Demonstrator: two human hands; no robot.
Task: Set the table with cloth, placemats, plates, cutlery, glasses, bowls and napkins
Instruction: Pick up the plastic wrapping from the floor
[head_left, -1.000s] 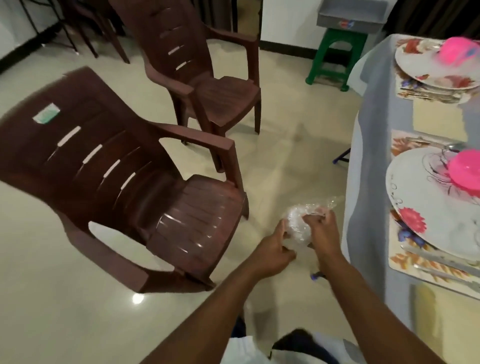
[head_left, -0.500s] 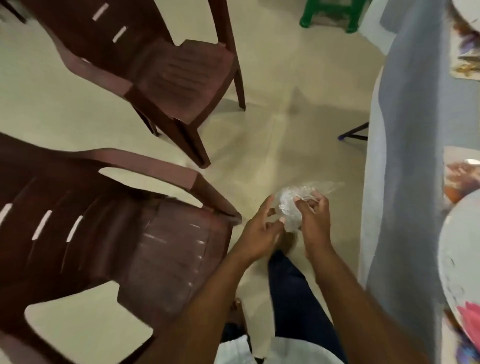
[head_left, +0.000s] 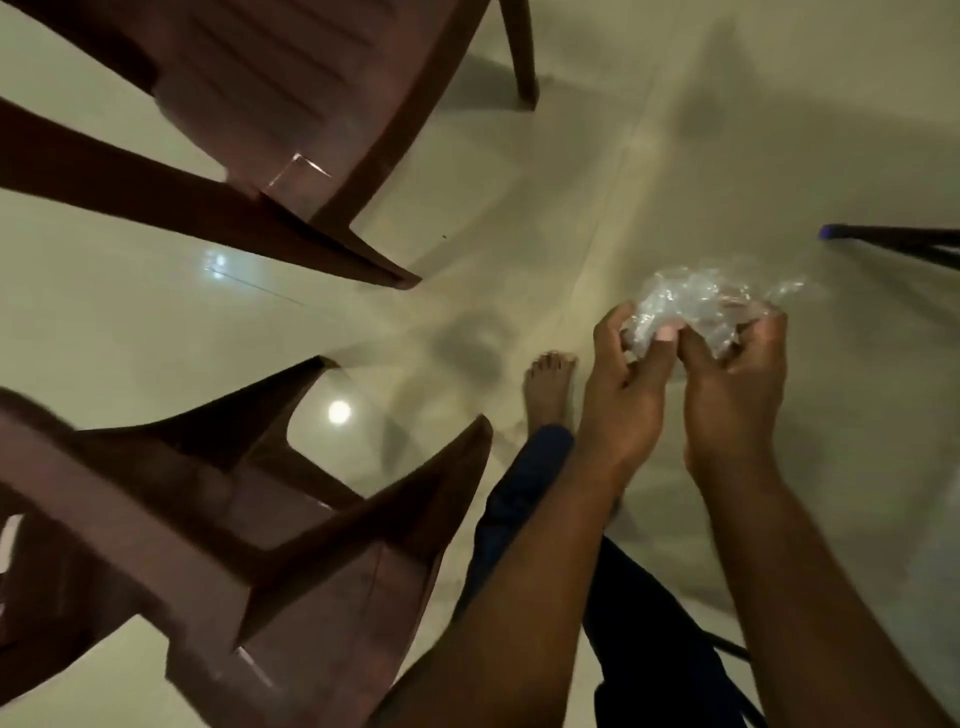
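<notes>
Wrapper (head_left: 691, 306), clear and crumpled plastic, sits between both of my hands at the middle right of the head view, held in the air above the floor (head_left: 779, 130). My left hand (head_left: 621, 395) curls its fingers round the near side of the bundle, thumb pressed into the plastic; my right hand (head_left: 732, 389) pinches the far side, fingers bent over the top, so both are clamped on the same bundle. What the plastic encloses I cannot tell; judged from the task, it may be napkins or a small item for the settings.

Change since a second ago: the view has tipped from the laid table, with its plates and pink bowls, straight down to the floor, and the table has left the frame entirely. The hands have kept their hold while working at the plastic. I read this as an unwrapping step off to the side, with placing deferred.

Surroundings: a bare foot (head_left: 549, 387) below the hands, two brown plastic chairs (head_left: 322, 519) to the left, a dark frame leg (head_left: 893, 244) at right.
</notes>
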